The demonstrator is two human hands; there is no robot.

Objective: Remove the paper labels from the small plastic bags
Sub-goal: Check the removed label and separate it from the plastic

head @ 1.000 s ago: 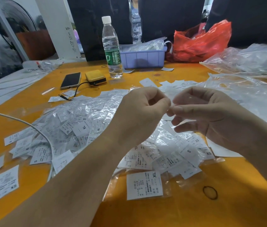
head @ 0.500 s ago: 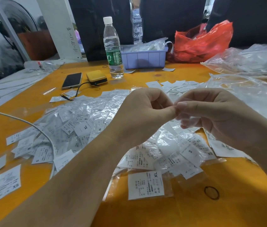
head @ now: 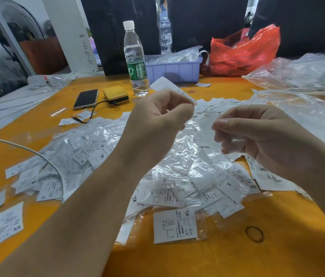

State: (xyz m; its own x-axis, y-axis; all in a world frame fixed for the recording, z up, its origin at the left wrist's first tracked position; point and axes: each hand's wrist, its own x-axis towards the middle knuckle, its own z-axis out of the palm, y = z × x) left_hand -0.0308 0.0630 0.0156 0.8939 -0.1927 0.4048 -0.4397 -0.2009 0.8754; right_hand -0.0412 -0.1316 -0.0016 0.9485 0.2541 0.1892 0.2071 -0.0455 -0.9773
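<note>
An orange table (head: 197, 260) carries a heap of bagged labels (head: 177, 176). Above it the left hand (head: 157, 124) pinches a freed label (head: 169, 86); the right hand (head: 257, 134) pinches the emptied bag (head: 205, 126). Both look featherlight and limp, the film slippery, so corners are likely best pinched.

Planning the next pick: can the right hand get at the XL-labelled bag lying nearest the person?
Probably not yet: nothing covers the XL bag, but the right hand is pinching a clear bag.

Orange table (head: 237, 256) w/ white pillar (head: 68, 33) behind
</note>
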